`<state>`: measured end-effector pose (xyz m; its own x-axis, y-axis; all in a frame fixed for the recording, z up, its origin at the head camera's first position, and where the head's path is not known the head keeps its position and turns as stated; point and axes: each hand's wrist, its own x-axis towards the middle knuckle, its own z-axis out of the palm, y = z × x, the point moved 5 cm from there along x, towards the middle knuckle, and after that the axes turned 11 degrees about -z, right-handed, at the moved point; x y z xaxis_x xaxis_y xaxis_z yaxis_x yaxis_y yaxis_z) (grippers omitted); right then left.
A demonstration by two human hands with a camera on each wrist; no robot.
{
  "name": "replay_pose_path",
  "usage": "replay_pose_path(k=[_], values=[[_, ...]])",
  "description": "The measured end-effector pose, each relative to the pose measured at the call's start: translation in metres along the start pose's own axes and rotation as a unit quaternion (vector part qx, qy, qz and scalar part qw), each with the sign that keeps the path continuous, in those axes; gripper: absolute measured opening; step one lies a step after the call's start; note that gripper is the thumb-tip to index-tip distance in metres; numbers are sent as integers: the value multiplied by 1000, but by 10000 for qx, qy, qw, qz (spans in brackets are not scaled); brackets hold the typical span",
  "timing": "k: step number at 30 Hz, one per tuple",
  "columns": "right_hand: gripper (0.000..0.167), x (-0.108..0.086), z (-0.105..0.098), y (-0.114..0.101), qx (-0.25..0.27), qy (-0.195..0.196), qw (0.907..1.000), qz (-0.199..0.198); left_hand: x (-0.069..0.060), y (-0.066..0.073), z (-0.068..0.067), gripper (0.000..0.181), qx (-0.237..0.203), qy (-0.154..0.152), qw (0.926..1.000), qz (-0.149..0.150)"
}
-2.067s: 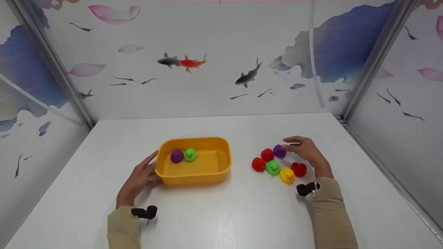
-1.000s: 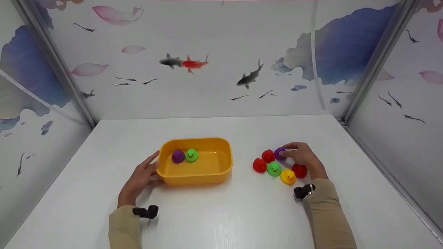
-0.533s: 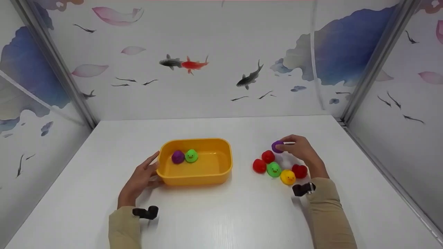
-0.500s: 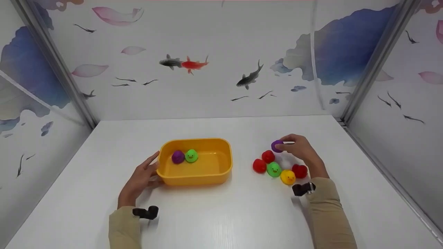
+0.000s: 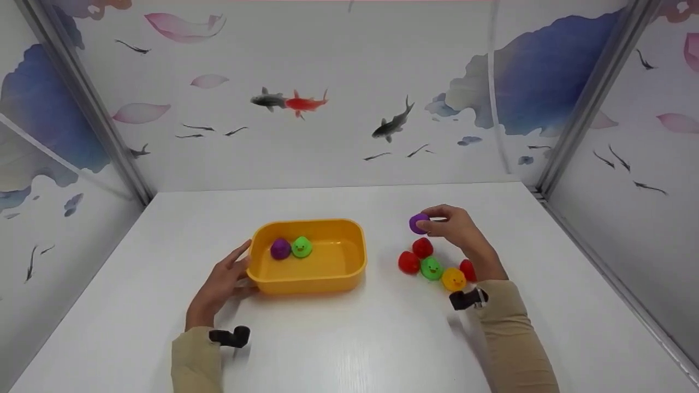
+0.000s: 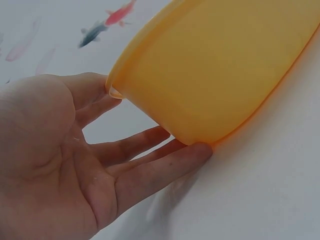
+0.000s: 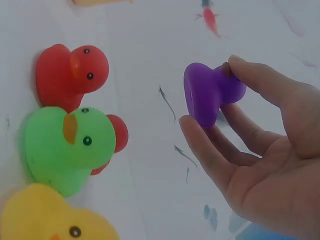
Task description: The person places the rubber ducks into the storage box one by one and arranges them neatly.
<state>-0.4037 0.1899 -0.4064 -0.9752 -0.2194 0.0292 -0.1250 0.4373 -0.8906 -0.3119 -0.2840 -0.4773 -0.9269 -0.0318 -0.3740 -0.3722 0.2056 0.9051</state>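
Observation:
My right hand (image 5: 457, 226) pinches a purple rubber duck (image 5: 418, 224) between thumb and fingertips, raised off the table. The right wrist view shows this held purple duck (image 7: 202, 95) tipped on its side, head toward the thumb. My left hand (image 5: 218, 281) is at the left end of a yellow plastic basin (image 5: 306, 284). In the left wrist view its fairly straight fingers (image 6: 160, 175) touch the basin's rim and lower edge. Inside the basin, a purple duck (image 5: 280, 249) sits beside a green duck (image 5: 301, 247).
Below the right hand stand two red ducks (image 5: 409, 262), a green duck (image 5: 431, 268) and a yellow duck (image 5: 454, 279). Another red duck (image 5: 467, 269) is partly hidden by the right wrist. White panels (image 5: 327, 158) painted with fish enclose the white table (image 5: 338, 344).
My right hand has closed its fingertips on the purple duck, lifted it from the group and carried it leftward. The left hand stays at the basin.

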Motion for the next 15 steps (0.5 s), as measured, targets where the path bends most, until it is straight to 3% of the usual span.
replay_pose_path(k=[5,15], values=[[57,3,17,-10,-41,-96,9999,-99,0,-3,-1,55,42,21,10000,-50],[51,10,48,-22,-99,-217,9997,106,0,-1,-2,55,95,74,9998,-129]])
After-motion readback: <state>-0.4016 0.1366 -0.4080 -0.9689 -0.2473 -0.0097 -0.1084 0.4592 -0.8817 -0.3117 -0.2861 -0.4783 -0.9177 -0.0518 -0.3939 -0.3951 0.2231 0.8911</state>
